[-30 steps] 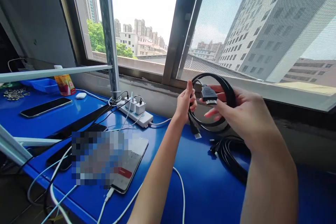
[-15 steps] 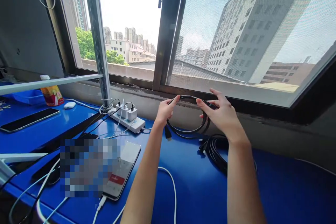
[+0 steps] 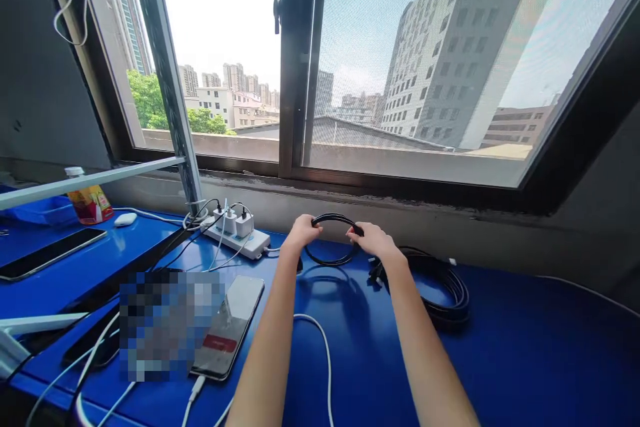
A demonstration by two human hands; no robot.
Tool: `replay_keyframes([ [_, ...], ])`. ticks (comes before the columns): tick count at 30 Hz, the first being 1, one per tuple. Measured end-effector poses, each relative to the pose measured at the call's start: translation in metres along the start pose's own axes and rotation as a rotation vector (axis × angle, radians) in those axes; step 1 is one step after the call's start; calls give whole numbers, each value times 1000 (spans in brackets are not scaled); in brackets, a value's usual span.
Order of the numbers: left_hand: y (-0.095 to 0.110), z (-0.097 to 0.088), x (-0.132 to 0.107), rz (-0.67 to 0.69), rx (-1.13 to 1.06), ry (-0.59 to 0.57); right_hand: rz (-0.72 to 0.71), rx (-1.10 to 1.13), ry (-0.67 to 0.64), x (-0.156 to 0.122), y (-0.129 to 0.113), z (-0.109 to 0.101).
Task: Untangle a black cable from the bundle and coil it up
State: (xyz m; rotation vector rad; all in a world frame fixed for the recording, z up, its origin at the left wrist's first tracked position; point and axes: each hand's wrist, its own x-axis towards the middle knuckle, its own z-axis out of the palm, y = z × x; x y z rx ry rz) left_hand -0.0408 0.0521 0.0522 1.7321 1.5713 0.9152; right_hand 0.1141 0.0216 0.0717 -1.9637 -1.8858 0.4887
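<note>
A black cable, looped into a small coil, is held just above the blue table. My left hand is closed around the coil's left side, with a dark plug end hanging beneath it. On the right side of the loop, my right hand pinches the cable with thumb and fingers. Beyond my right forearm a bigger coil of black cables lies on the table, its plug ends bunched at the left.
At left are a white power strip with chargers, a phone on a white cable, another phone, a white earphone case, a drink pouch and a metal frame post. Behind runs the window frame.
Both hands have lowered the looped cable toward the table. The coil is gathered tighter, and my right hand's spread fingers have closed on it. The camera view has shifted slightly right.
</note>
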Motion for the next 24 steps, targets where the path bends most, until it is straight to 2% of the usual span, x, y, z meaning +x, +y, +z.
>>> replay_keyframes([
  [5, -10, 0, 1, -162, 185, -35, 38, 105, -130, 12, 12, 18],
  [10, -5, -7, -4, -241, 231, -100, 64, 212, -209, 10, 15, 11],
  [14, -2, -2, -9, -270, 269, -75, 120, 242, -288, 1, 17, 5],
  [17, 5, 5, -18, -303, 342, -38, 192, 214, -319, -3, 18, 10],
  [21, 17, 19, -41, -275, 444, 8, 243, 157, -324, -4, 16, 22],
  [24, 21, 33, -57, -162, 475, -57, 243, 77, -320, -5, 14, 25],
])
